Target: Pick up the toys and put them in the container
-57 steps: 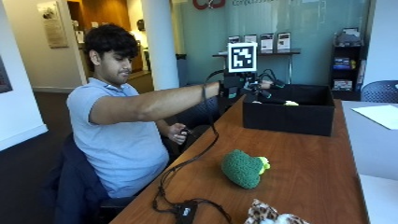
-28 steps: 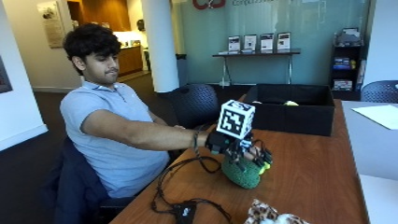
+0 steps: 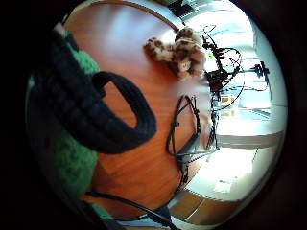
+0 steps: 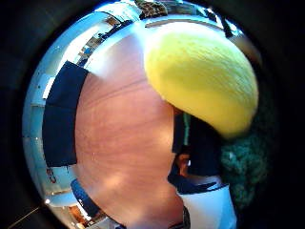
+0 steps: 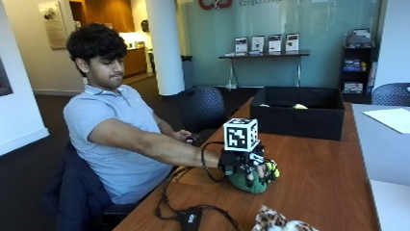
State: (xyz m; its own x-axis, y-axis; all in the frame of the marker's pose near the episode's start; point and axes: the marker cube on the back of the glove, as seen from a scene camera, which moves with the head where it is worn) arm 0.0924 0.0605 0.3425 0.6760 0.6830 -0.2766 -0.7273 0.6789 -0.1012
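Observation:
A green plush toy [image 5: 251, 183] with a yellow part [image 5: 273, 169] lies on the wooden table [image 5: 320, 163], near its middle. My gloved right hand [image 5: 242, 162] sits on top of it with fingers curled round it. The toy still touches the table. Up close, its green body [image 3: 72, 160] lies against the palm in the little finger side view, and its yellow part [image 4: 200, 78] fills much of the thumb side view. A leopard-spotted plush toy [image 5: 276, 223] [image 3: 178, 49] lies at the table's near end. The black container [image 5: 298, 114] stands at the far end with something yellow-green inside.
Black cables [image 5: 192, 214] [image 3: 184, 129] trail over the table's near left edge by the person. A white sheet [image 5: 390, 118] lies on the neighbouring table to the right. Bare wood stretches between the green toy and the container.
My hand came away from the container, swung down toward the person and landed on the green plush toy, where it now stays with fingers round it.

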